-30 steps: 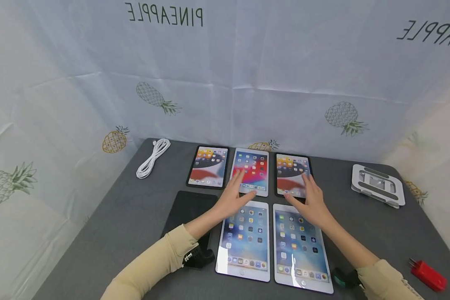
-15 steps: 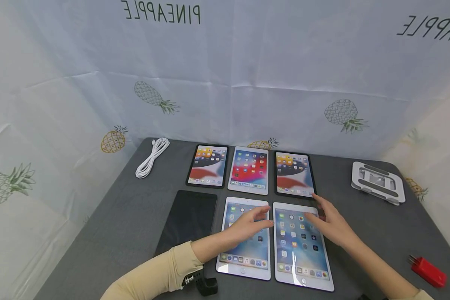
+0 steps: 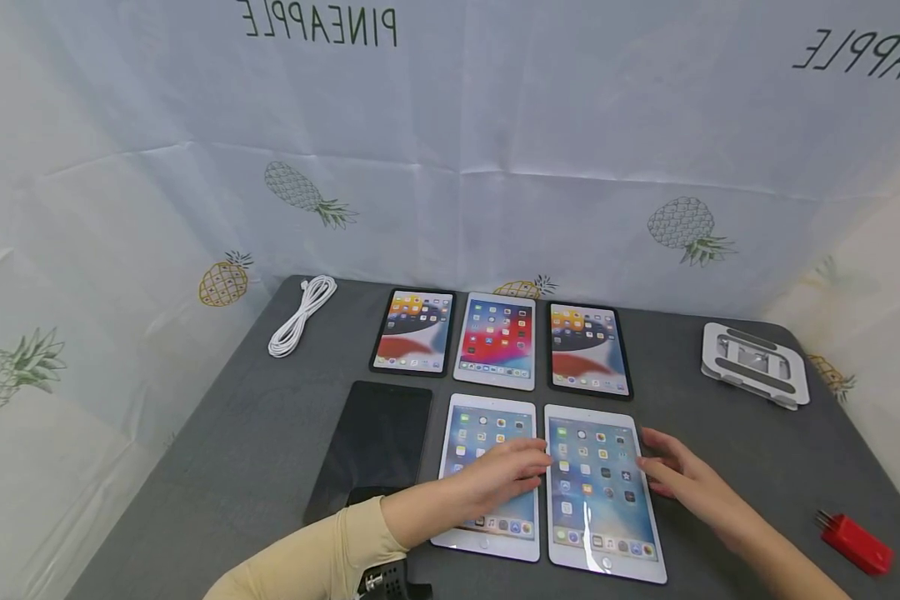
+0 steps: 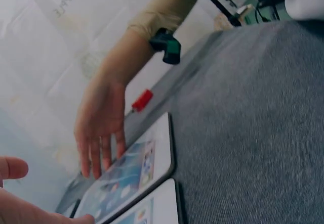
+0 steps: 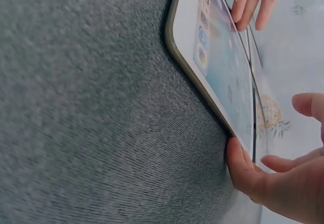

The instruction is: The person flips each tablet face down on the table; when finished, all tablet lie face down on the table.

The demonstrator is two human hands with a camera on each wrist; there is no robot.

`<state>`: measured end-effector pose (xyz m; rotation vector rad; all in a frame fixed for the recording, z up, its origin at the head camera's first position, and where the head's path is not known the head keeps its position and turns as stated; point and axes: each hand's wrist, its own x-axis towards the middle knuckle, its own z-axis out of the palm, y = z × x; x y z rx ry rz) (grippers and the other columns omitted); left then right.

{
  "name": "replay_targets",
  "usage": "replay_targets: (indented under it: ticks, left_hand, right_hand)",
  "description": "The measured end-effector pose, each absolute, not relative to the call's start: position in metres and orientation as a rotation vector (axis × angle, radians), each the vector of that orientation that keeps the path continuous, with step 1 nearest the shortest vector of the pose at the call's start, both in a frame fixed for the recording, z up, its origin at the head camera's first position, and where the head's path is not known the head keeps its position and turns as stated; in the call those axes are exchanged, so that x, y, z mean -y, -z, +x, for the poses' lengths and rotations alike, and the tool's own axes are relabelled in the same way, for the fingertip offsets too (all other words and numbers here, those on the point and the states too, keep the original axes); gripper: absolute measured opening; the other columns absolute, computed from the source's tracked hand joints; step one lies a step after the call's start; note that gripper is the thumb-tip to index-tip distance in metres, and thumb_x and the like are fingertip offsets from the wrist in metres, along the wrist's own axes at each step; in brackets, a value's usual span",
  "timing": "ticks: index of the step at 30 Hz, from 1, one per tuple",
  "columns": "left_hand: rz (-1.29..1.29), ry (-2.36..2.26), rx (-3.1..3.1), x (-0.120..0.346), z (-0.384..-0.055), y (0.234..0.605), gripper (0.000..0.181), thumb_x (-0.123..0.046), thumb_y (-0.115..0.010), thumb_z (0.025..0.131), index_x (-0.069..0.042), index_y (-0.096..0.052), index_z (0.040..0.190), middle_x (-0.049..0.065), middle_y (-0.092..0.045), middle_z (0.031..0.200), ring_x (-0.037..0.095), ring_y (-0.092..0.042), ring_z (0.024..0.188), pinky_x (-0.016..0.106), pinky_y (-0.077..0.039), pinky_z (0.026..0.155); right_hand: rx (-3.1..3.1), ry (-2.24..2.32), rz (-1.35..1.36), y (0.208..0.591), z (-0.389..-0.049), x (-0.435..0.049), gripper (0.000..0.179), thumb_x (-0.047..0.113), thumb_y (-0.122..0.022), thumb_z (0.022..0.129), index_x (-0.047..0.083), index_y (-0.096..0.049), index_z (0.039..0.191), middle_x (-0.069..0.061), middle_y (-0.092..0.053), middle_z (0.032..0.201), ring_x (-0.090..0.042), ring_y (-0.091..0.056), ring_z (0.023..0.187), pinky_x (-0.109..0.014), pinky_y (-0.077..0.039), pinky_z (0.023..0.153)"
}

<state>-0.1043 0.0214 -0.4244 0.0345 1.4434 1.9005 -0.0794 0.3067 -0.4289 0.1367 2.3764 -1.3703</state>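
Observation:
A white tablet (image 3: 603, 492) with a lit home screen lies at the front right of the grey table, between my two hands. My left hand (image 3: 498, 479) is over the neighbouring white tablet (image 3: 487, 417), fingers extended, tips right at the gap between the two. My right hand (image 3: 682, 475) is at the right tablet's right edge. In the right wrist view a fingertip (image 5: 235, 155) of that hand meets the tablet's rim, while its thumb and other fingers stay spread. The left wrist view shows the right hand's fingers reaching down by the tablet.
Behind them lie a black-framed tablet (image 3: 412, 332), a white one with a red screen (image 3: 495, 340) and another black-framed one (image 3: 588, 350). A dark-screened tablet (image 3: 375, 442) is at left. A white cable (image 3: 302, 317), a folded stand (image 3: 753, 365) and a red plug (image 3: 855, 542) lie farther out.
Both hands have come back toward the body from the rear row of tablets. The left went down over the front-middle tablet; the right went to the front-right tablet's outer edge.

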Motion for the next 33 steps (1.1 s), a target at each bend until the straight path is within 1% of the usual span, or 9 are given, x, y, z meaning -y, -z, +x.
replay_targets:
  ticks: [5,7,9,12,18,23,27,33]
  left_hand:
    - [0.011,-1.884,-1.368,-0.0207,-0.101,0.4204,0.061,-0.009,-0.058,0.091,0.012,-0.034,0.142,0.021,-0.04,0.145,0.037,-0.036,0.136,0.045,-0.033,0.111]
    - [0.006,-1.886,-1.359,-0.0195,-0.101,0.4206,0.059,-0.009,-0.058,0.092,0.013,-0.035,0.142,0.021,-0.041,0.144,0.038,-0.036,0.136,0.045,-0.033,0.111]
    - [0.002,-1.89,-1.358,-0.0181,-0.1009,0.421,0.058,-0.009,-0.057,0.092,0.013,-0.036,0.141,0.021,-0.044,0.141,0.036,-0.039,0.134,0.044,-0.034,0.111]
    - [0.012,-1.891,-1.365,-0.0165,-0.1006,0.4226,0.056,-0.008,-0.057,0.091,0.013,-0.038,0.14,0.021,-0.047,0.138,0.034,-0.043,0.132,0.042,-0.035,0.11]
    - [0.054,-1.873,-1.383,-0.015,-0.1012,0.4257,0.052,-0.005,-0.055,0.093,0.013,-0.04,0.139,0.02,-0.048,0.138,0.03,-0.047,0.128,0.041,-0.037,0.109]
    - [0.065,-1.854,-1.383,-0.0144,-0.1018,0.4265,0.051,-0.006,-0.056,0.094,0.011,-0.041,0.139,0.019,-0.047,0.14,0.029,-0.048,0.128,0.042,-0.037,0.109]
    - [0.076,-1.847,-1.379,-0.0142,-0.1028,0.4276,0.051,-0.007,-0.056,0.094,0.011,-0.042,0.139,0.019,-0.046,0.14,0.029,-0.048,0.128,0.042,-0.037,0.109]
    - [0.094,-1.824,-1.374,-0.0125,-0.1052,0.4289,0.05,-0.009,-0.056,0.095,0.01,-0.043,0.139,0.018,-0.046,0.141,0.027,-0.048,0.128,0.041,-0.036,0.109]
  right_hand:
    - [-2.233,1.496,0.207,0.4296,-0.0769,-0.3087,0.071,0.032,-0.048,0.103,-0.007,-0.011,0.15,-0.029,-0.015,0.153,-0.041,-0.034,0.133,-0.047,-0.048,0.097]
    - [-2.191,1.538,0.232,0.4296,-0.0772,-0.3092,0.071,0.031,-0.047,0.104,-0.007,-0.01,0.151,-0.029,-0.013,0.154,-0.042,-0.03,0.135,-0.046,-0.047,0.098]
    - [-2.157,1.57,0.256,0.4296,-0.0778,-0.31,0.071,0.03,-0.047,0.104,-0.007,-0.009,0.151,-0.029,-0.012,0.155,-0.042,-0.03,0.136,-0.046,-0.048,0.098]
    - [-2.118,1.603,0.29,0.4296,-0.0787,-0.3116,0.071,0.03,-0.046,0.104,-0.006,-0.007,0.152,-0.028,-0.011,0.156,-0.039,-0.034,0.134,-0.044,-0.049,0.097]
    - [-2.085,1.631,0.354,0.4309,-0.0809,-0.3139,0.072,0.032,-0.047,0.104,-0.004,-0.008,0.153,-0.026,-0.011,0.157,-0.027,-0.042,0.128,-0.04,-0.051,0.094]
    - [-2.088,1.635,0.368,0.4317,-0.0806,-0.3139,0.072,0.032,-0.047,0.104,-0.003,-0.009,0.153,-0.026,-0.013,0.156,-0.023,-0.044,0.126,-0.04,-0.051,0.094]
    - [-2.092,1.641,0.376,0.4318,-0.0798,-0.3135,0.071,0.032,-0.047,0.104,-0.003,-0.009,0.153,-0.026,-0.014,0.156,-0.018,-0.047,0.122,-0.039,-0.051,0.093]
    - [-2.112,1.656,0.381,0.4337,-0.0782,-0.3123,0.07,0.03,-0.049,0.103,-0.003,-0.012,0.152,-0.027,-0.02,0.154,-0.002,-0.052,0.109,-0.035,-0.052,0.091]
